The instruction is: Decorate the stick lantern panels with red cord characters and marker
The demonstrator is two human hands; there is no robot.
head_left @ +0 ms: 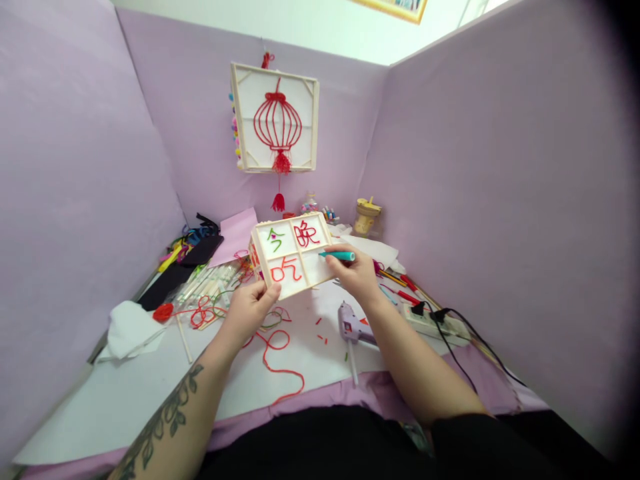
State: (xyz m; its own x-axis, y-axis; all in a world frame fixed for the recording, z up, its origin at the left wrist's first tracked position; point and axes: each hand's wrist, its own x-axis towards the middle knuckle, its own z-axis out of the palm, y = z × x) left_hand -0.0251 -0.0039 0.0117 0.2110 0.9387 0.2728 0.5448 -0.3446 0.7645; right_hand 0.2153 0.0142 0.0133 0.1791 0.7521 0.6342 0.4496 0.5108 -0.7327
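The left hand (250, 308) pinches the near left corner of a four-panel wooden lantern frame (293, 255), holding it tilted above the white table sheet (150, 387). The right hand (356, 273) grips a teal marker (338, 255), its tip at the frame's blank right panel. A glue gun (352, 327) lies near right; red cord (280, 363) trails below.

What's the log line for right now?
left hand: holds lantern frame | right hand: holds teal marker, tip at frame | glue gun: lying unheld
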